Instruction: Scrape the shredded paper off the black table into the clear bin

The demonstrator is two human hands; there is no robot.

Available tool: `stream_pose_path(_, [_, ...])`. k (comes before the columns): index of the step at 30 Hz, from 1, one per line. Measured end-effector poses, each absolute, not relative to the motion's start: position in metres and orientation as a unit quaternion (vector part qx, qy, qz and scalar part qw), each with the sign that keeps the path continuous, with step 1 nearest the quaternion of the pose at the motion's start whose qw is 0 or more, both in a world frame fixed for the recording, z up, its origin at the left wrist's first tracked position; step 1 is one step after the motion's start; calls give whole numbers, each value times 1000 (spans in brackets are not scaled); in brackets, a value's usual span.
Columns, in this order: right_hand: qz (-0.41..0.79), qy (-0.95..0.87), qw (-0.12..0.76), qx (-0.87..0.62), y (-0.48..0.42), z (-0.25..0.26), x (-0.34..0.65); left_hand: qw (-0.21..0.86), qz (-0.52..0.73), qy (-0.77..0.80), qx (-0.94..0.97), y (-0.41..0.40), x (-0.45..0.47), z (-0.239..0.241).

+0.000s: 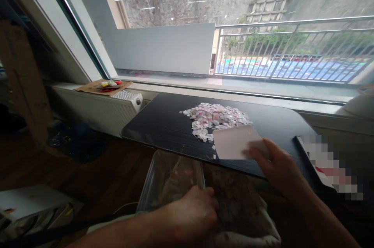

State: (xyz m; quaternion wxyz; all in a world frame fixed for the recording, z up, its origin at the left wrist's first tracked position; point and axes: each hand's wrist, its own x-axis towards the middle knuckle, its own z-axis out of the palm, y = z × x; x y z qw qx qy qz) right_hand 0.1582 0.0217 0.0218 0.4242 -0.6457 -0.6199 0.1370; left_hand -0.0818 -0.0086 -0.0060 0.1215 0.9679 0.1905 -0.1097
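Note:
A pile of small white and pink paper scraps [216,118] lies on a black table [163,123] by the window. My right hand [277,166] grips a flat pale card [233,142] lying on the table, its far edge against the near side of the pile. My left hand [194,211] is closed on the rim of a clear plastic bin [163,181] held below the table's front edge. A clear bag in the bin holds more scraps.
A white radiator [102,107] stands to the left, with cardboard and small coloured items [108,84] on top. A cardboard box [23,80] leans at far left. White items [32,205] lie on the wooden floor. A blurred flat object [327,162] rests on the table's right side.

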Motion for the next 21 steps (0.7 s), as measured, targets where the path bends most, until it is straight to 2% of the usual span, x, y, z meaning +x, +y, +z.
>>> stream_pose_path(6, [104,-612,446,-645,25,26,152,140,-126,208,960,-6,-84,-9])
stream_pose_path(12, [117,-648,394,-641,19,23,154,142,-126,214,958,-7,-85,-9])
stream_pose_path(21, [88,-645,398,-647,20,30,154,153,-125,225,954,-10,-83,-8])
